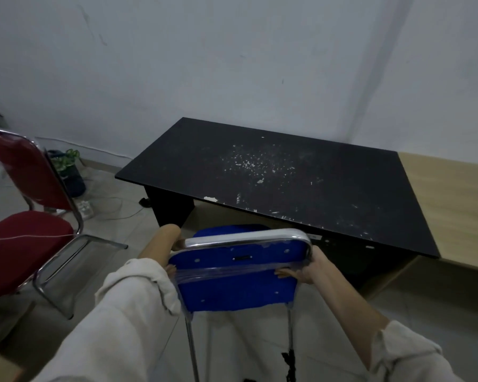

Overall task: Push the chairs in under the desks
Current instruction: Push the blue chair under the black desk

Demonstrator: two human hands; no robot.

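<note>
Blue chair (238, 282) btwn both hands – gripped.

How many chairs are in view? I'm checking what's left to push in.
2. The blue chair is gripped by both hands in front of the black desk; the red chair stands at left, away from it. Others may be out of frame.

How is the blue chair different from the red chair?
The blue chair is blue; the red chair is dark red. The blue chair is held by the left hand and right hand at the black desk; the red chair stands alone, off to the left, touched by no one. The blue chair's seat faces the desk; the red one is turned sideways. Both have shiny metal frames.
</note>
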